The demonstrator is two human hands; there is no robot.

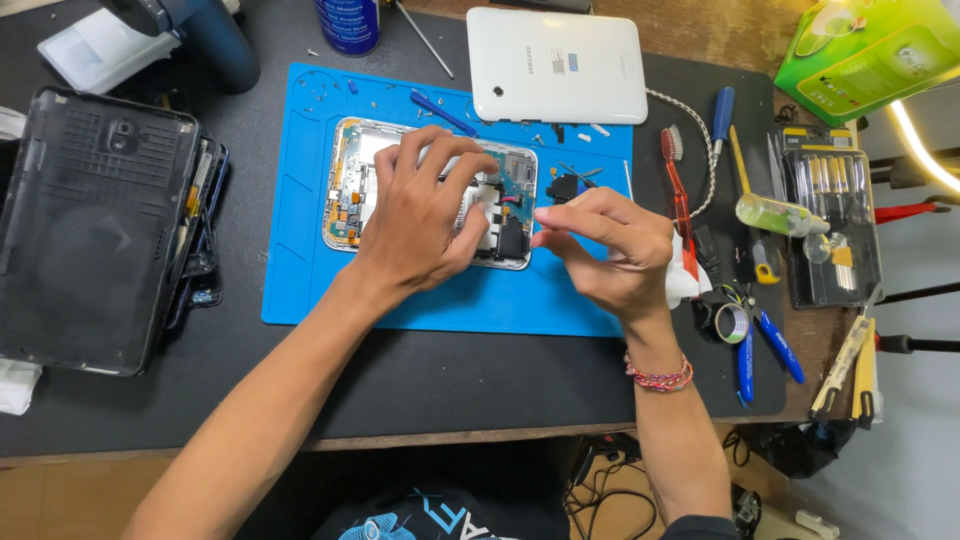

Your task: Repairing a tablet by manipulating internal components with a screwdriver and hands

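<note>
Blue silicone work mat (300,250) on a dark-covered bench (450,380), carrying an opened tablet chassis (345,190) with its circuit boards exposed. The left hand (415,215) lies flat on the chassis, its fingers (440,160) spread and pressing down on the internal parts; they are not closed around anything. Just right of those fingers, the right hand (610,250) hovers at the chassis's right edge, thumb and forefinger pinched together at the tips (540,225); whether something small is held between them cannot be told. A red-and-white braided bracelet (658,377) circles the right wrist. Beyond the left fingers lies a white tablet back cover (557,65); a blue pry tool (440,112) lies between that cover and the fingers. To the right of the right fingers lie a red-handled brush (675,180), a blue-handled screwdriver (722,110) and a small roll of tape (732,322). Well left of the left fingers rests a black tablet housing (90,230).
</note>
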